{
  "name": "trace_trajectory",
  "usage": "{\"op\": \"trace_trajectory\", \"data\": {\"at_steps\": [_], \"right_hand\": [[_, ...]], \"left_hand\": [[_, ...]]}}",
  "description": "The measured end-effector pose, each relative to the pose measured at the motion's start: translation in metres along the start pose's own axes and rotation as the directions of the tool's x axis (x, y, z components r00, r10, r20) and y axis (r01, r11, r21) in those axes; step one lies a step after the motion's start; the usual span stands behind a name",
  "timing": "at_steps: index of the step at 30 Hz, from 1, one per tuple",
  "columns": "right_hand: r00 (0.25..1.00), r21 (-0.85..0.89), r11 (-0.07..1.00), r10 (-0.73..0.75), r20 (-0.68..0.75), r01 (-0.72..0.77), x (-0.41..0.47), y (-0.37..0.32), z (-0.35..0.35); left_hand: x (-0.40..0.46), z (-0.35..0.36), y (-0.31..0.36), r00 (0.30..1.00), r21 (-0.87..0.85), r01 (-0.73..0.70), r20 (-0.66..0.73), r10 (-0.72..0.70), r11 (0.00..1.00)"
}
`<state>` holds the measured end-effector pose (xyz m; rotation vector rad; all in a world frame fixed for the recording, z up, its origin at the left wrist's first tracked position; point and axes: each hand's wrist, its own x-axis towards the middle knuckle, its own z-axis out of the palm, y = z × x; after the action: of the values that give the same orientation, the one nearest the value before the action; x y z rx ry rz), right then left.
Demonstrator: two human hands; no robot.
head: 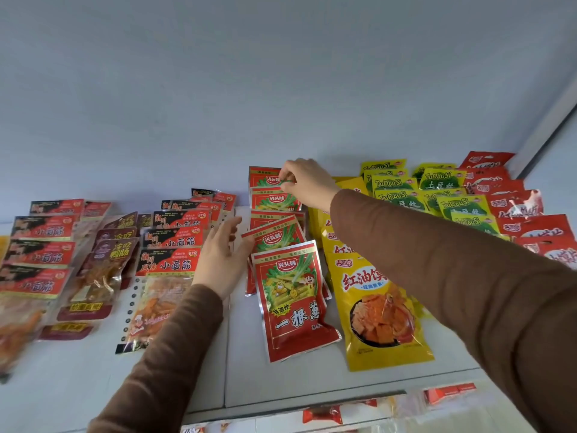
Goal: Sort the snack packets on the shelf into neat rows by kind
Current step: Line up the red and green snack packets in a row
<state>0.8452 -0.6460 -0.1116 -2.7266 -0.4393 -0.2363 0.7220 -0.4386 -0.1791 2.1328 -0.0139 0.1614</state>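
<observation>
On shelf, red packets lengthwise, tops rearward

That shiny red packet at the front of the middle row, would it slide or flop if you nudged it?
The front red packet looks glossy, so it probably slides easily on the smooth shelf. It lies flat and thin, likely light. Its crinkled foil edges suggest it would bend when lifted by a corner.

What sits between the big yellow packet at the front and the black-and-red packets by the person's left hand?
In the head view, a row of red green-onion packets lies between them, with the left hand against its left edge.
</observation>
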Motion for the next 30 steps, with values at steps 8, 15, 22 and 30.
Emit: {"op": "trace_trajectory", "data": {"at_steps": [8,15,22,30], "right_hand": [[0.957,0.043,0.996,-0.092,0.276,0.084,-0.016,-0.003,0.009],[0.957,0.061,0.993,-0.113,0.266,0.100,-0.009,-0.003,0.008],[0.982,-0.025,0.994,-0.103,0.156,0.109,-0.003,-0.006,0.002],[0.932,-0.030,0.965,-0.242,0.270,0.259,-0.030,-0.005,0.001]], "left_hand": [[-0.001,0.012,-0.003,0.988,-0.091,0.121,-0.088,-0.129,0.989],[0.013,0.008,0.006,0.992,-0.129,0.128,0.002,-0.129,0.983],[0.031,0.009,0.021,0.994,-0.045,0.095,0.060,-0.092,0.994],[-0.032,0.000,0.022,0.961,0.275,-0.217,-0.109,0.255,0.937]]}}
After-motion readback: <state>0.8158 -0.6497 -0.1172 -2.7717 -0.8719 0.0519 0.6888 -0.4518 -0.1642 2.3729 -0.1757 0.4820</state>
